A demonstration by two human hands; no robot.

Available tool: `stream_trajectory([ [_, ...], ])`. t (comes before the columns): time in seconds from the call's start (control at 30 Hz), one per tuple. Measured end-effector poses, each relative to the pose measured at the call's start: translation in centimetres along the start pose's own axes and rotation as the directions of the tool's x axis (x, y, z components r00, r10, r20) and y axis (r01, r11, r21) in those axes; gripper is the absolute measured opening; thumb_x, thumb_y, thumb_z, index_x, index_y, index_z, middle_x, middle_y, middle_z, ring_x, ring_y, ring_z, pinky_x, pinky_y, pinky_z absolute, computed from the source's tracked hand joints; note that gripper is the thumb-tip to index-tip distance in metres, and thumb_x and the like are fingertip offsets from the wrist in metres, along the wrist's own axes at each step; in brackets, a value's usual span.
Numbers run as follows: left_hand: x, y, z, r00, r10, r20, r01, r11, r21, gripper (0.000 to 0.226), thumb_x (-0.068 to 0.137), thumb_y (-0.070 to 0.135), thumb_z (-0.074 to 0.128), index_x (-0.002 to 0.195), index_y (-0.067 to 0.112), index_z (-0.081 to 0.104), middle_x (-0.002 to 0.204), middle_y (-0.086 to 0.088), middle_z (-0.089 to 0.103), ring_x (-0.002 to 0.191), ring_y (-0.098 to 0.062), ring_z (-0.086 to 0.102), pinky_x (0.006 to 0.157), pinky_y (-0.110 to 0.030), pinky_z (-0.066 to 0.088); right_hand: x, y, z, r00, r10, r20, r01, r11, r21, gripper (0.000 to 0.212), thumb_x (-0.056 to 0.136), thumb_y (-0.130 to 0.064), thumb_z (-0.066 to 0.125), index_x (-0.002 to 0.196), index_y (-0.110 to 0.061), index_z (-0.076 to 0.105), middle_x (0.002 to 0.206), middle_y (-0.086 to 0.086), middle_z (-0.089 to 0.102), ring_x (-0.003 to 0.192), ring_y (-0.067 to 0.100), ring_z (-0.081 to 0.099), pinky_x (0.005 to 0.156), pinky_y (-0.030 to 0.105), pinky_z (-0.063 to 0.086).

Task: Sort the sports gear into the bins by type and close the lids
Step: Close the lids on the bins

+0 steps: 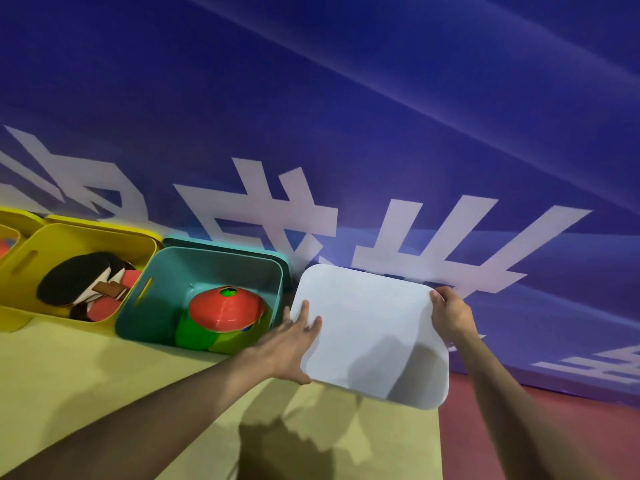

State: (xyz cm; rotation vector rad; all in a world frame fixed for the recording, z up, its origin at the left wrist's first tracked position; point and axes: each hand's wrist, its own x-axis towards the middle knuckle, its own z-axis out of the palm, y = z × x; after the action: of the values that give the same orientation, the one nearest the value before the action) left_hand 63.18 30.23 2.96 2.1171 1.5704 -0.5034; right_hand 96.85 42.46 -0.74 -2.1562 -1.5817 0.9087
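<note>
A white lid [370,327] lies flat at the right end of the table; whatever is under it is hidden. My left hand [294,344] grips its left edge and my right hand [450,315] grips its far right corner. Left of it stands an open teal bin [166,271] with a stack of orange and green cones [225,313] inside; its teal lid [221,244] leans behind it. Further left, an open yellow bin [69,237] holds table tennis paddles [86,284], and a yellow lid [100,224] stands behind that bin.
The bins sit in a row on a pale yellow table [104,375] against a blue banner wall [346,116] with white characters. Another yellow bin [10,223] shows at the far left edge. The table ends on the right, above a red floor [485,427].
</note>
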Motion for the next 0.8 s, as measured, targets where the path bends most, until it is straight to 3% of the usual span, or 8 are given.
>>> stream_trajectory([
  [0.1,0.0,-0.2,0.2,1.000,0.003,-0.015,-0.004,1.000,-0.008,0.122,0.073,0.055,0.081,0.161,0.022,0.003,0.168,-0.015,-0.016,0.150,-0.055,0.005,0.116,-0.052,0.038,0.4,-0.1,0.1,0.999,0.043,0.000,-0.043,0.999,0.013,0.030,0.107,-0.032,0.041,0.120,-0.015,0.062,0.114,0.017,0.068,0.104,0.037,0.059,0.080,0.035,0.040],
  [0.2,0.2,-0.3,0.3,1.000,0.014,-0.022,-0.014,1.000,0.004,0.119,0.072,0.057,0.080,0.160,0.023,0.008,0.168,-0.015,-0.012,0.151,-0.053,0.009,0.115,-0.053,0.039,0.5,0.1,0.1,0.996,0.090,-0.009,-0.090,0.995,0.036,0.030,0.107,-0.030,0.040,0.119,-0.015,0.063,0.115,0.018,0.067,0.094,0.031,0.053,0.082,0.034,0.042],
  [0.47,0.5,-0.5,0.3,1.000,0.020,-0.002,-0.020,1.000,0.011,0.120,0.072,0.057,0.083,0.160,0.025,0.008,0.168,-0.014,-0.017,0.151,-0.051,0.010,0.115,-0.052,0.039,-0.2,0.2,0.7,0.995,0.086,-0.050,-0.081,0.992,0.095,0.030,0.107,-0.029,0.041,0.118,-0.014,0.064,0.107,0.013,0.066,0.094,0.032,0.054,0.081,0.035,0.040],
  [0.6,0.3,-0.7,0.3,0.999,0.026,0.031,-0.026,0.999,-0.025,0.123,0.074,0.056,0.083,0.162,0.028,0.002,0.167,-0.010,-0.023,0.152,-0.050,0.008,0.118,-0.052,0.034,1.2,-0.2,0.3,0.998,0.065,0.017,-0.062,0.989,-0.133,0.024,0.104,-0.016,0.042,0.114,-0.004,0.061,0.112,0.020,0.067,0.092,0.037,0.056,0.076,0.032,0.039],
  [0.7,0.3,-1.1,0.3,0.999,0.032,0.038,-0.030,0.998,-0.061,0.125,0.072,0.056,0.085,0.162,0.030,0.002,0.166,-0.008,-0.027,0.151,-0.047,0.017,0.119,-0.049,0.033,1.9,-1.0,0.1,0.998,-0.034,0.053,0.050,0.932,-0.359,0.032,0.099,-0.006,0.043,0.127,-0.006,0.058,0.115,0.020,0.066,0.104,0.041,0.061,0.074,0.033,0.042],
  [0.8,0.5,-0.9,0.4,0.998,0.019,0.057,-0.017,0.999,-0.050,0.126,0.072,0.054,0.086,0.162,0.029,0.000,0.166,-0.008,-0.028,0.150,-0.049,0.017,0.119,-0.050,0.032,1.1,-2.9,2.3,0.976,-0.196,0.097,0.218,0.830,-0.513,0.042,0.099,-0.020,0.046,0.141,-0.023,0.051,0.134,0.016,0.055,0.118,0.039,0.054,0.095,0.043,0.047],
])
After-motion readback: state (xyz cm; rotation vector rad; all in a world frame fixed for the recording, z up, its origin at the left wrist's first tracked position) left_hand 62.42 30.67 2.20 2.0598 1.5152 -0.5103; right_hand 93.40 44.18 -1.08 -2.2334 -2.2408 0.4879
